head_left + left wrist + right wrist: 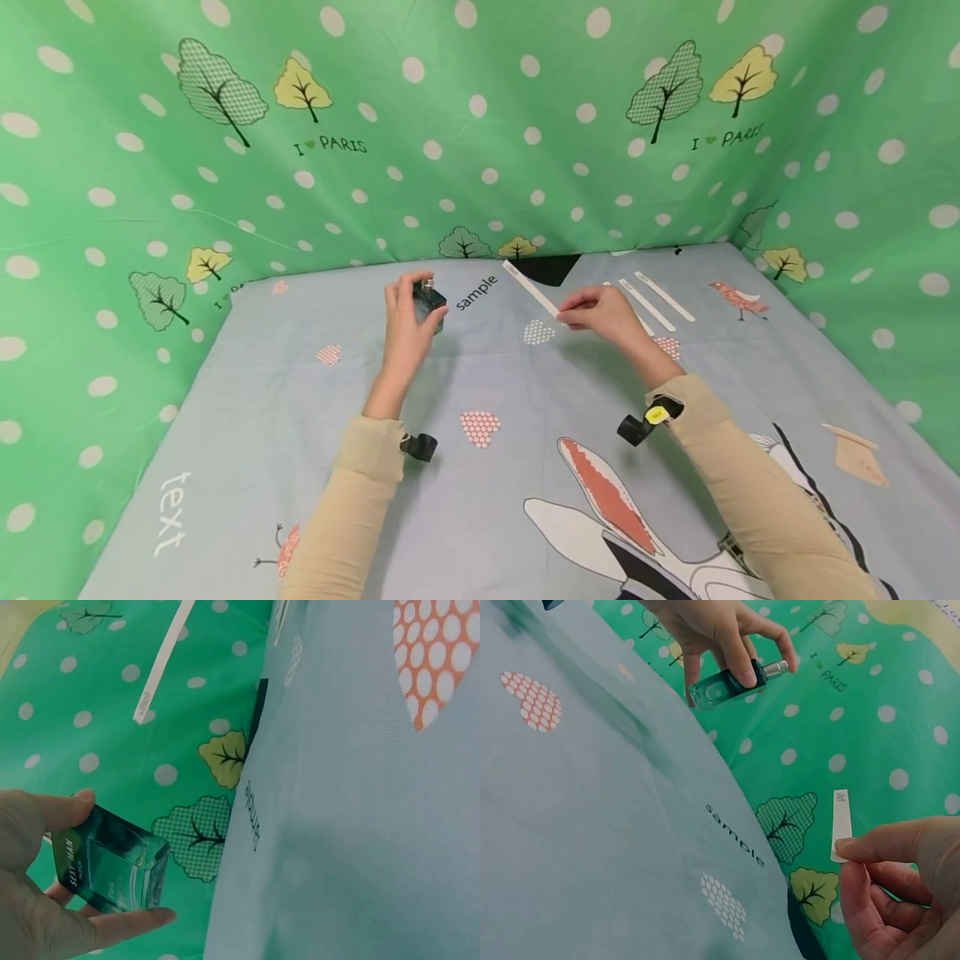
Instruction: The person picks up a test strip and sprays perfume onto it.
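My left hand [407, 325] grips a small square glass perfume bottle [112, 862] with a dark green top part and lettering on it. In the right wrist view the index finger lies on the silver spray nozzle [777, 667], and the thumb presses the bottle's side. Between thumb and fingertips, my right hand [602, 313] pinches one end of a narrow white paper test strip [529, 288]. The strip's far end, with small dark print, points up and left towards the bottle. A gap separates bottle and strip, both held above the table.
Several more white strips [664, 297] lie side by side on the table, just beyond and right of my right hand. A pale blue printed cloth [510, 375] covers the table. Green dotted fabric [480, 150] hangs along the back and sides.
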Available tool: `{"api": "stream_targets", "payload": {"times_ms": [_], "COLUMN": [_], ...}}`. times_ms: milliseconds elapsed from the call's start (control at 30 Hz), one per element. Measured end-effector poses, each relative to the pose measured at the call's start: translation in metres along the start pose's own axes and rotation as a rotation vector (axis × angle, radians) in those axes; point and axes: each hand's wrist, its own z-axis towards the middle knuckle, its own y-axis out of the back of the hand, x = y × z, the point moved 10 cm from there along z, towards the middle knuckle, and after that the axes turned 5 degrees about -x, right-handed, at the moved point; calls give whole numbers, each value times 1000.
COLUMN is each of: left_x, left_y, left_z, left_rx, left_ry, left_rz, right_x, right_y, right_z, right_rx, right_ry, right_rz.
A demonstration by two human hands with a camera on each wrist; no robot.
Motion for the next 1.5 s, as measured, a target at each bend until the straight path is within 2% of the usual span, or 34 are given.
{"api": "stream_targets", "payload": {"times_ms": [267,600,967,1133,1300,1400,1500], "left_x": [3,4,16,25,38,45,51], "left_y": [-1,1,3,0,-10,-17,-21], "left_z": [2,7,14,16,17,15,13], "left_rx": [5,15,9,54,134,187,219], "left_ry": [25,10,23,42,69,69,71], "left_rz": [14,87,140,148,173,207,230], "right_x": [-17,-35,-62,-74,-84,-85,-80], "right_y": [12,22,29,29,29,30,37], "right_z": [-3,-5,-5,-4,-6,-8,-10], "right_rx": [-13,-34,-60,-74,-80,-83,-111], "right_ry": [-29,-35,-89,-116,-149,-133,-82], "right_rz": [49,80,-7,5,-5,-77,-221]}}
